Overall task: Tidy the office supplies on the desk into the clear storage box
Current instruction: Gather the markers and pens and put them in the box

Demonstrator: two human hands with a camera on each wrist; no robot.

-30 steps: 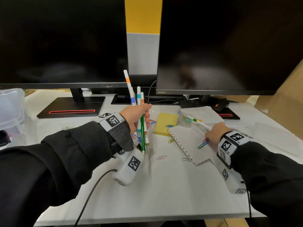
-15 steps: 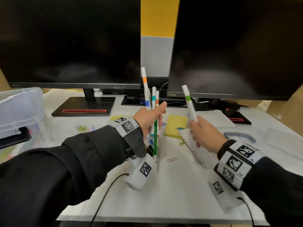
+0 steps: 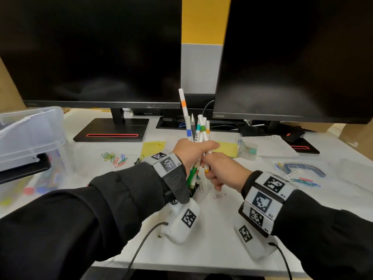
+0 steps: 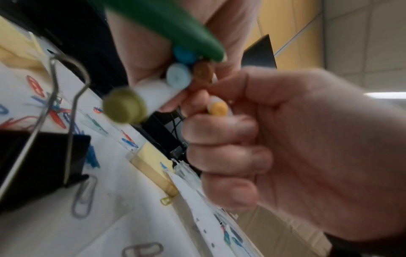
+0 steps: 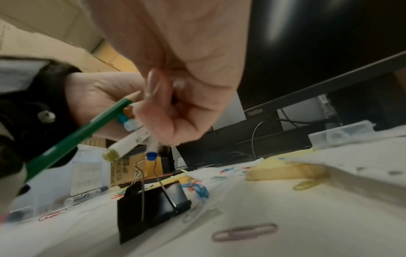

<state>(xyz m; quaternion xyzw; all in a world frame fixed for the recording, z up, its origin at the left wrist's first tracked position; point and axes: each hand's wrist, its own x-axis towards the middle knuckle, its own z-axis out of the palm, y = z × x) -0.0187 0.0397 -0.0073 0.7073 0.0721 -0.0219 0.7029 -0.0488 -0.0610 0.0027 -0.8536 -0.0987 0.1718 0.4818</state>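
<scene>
My left hand (image 3: 198,153) grips an upright bundle of white markers (image 3: 198,130) and a green pencil (image 3: 190,174) above the desk's middle. My right hand (image 3: 211,168) touches it from the right and pinches one more white marker by its yellow lower end (image 3: 206,169), pressed against the bundle. From the left wrist, the bundle's coloured ends (image 4: 178,78) and the yellow end (image 4: 217,108) show inside the right hand (image 4: 285,147). The right wrist view has the green pencil (image 5: 77,135) slanting under the left hand (image 5: 98,90). The clear storage box (image 3: 30,134) stands at far left.
Two dark monitors (image 3: 90,47) fill the back. Coloured paper clips (image 3: 114,157) lie scattered. A black binder clip (image 5: 153,205) stands below the hands. Yellow sticky notes (image 3: 228,148), perforated paper (image 3: 272,146) and more clips (image 3: 304,181) lie to the right.
My right hand lifted a white marker off the perforated paper and brought it left against the bundle in my left hand. The view turned left, showing more of the box.
</scene>
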